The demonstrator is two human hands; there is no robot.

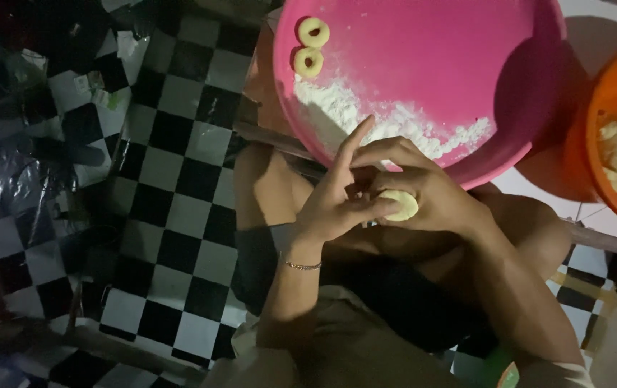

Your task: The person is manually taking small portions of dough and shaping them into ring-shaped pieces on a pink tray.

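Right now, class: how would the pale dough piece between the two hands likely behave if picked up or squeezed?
The dough piece probably dents easily: it sits flattened between the left hand and right hand. It looks light, held by fingertips alone. It may be sticky, given the flour in the pink basin.

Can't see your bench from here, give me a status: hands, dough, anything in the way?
Left hand and right hand both pinching one dough piece. Two dough rings in pink basin. Nothing in the way.

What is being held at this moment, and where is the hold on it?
A small pale dough piece, pinched at its edges between the left hand and right hand, below the pink basin.
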